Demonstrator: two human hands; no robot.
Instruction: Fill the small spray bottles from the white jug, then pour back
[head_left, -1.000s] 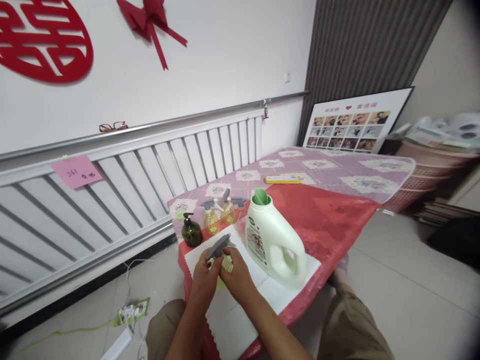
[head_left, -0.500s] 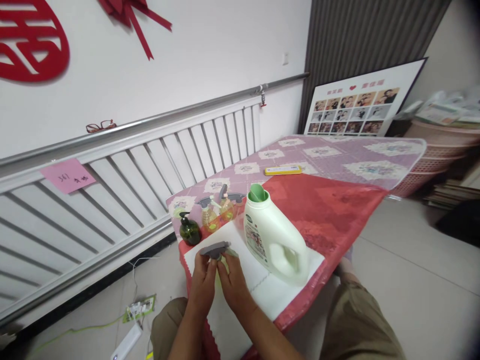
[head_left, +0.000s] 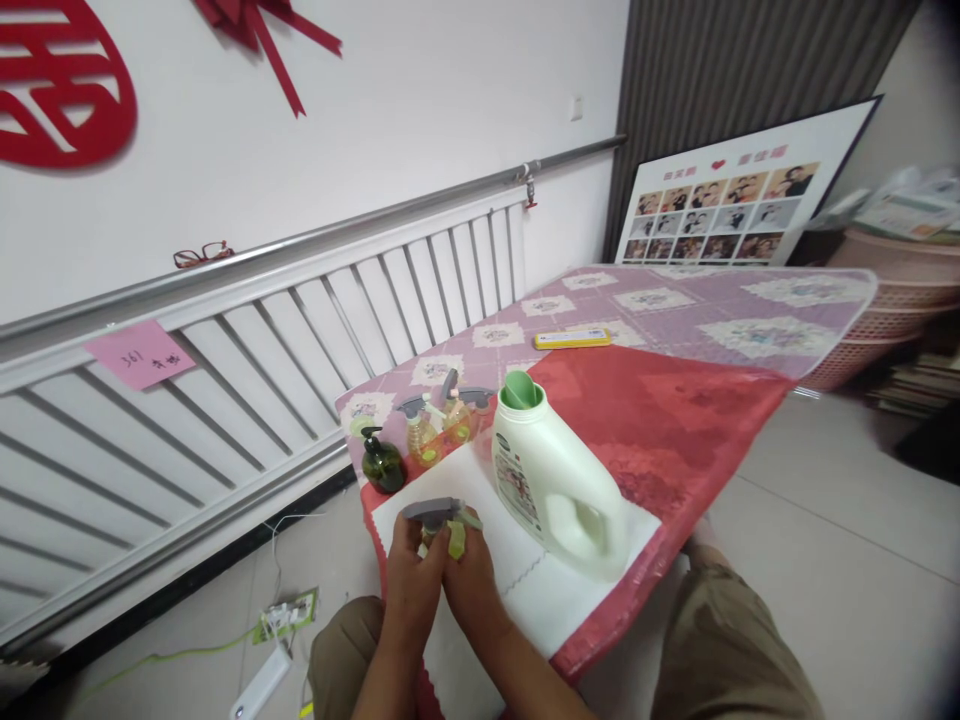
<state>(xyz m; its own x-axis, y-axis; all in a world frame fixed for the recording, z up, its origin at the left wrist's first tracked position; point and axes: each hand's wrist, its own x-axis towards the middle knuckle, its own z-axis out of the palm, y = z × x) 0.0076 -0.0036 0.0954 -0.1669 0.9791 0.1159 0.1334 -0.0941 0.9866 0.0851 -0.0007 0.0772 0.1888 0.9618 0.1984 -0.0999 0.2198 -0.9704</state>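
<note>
**Grey-triggered spray bottle (head_left: 456,541) held over white sheet (head_left: 541,606)**

We observed the left hand (head_left: 411,580) and right hand (head_left: 472,578) with their grip clamped together around the bottle. On the cloth-covered tabletop (head_left: 660,322), the pale handled jug (head_left: 553,480) stood on the sheet, just right of the hands.

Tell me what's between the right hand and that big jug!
In the head view, just the white sheet lies between the right hand and the jug.
</note>
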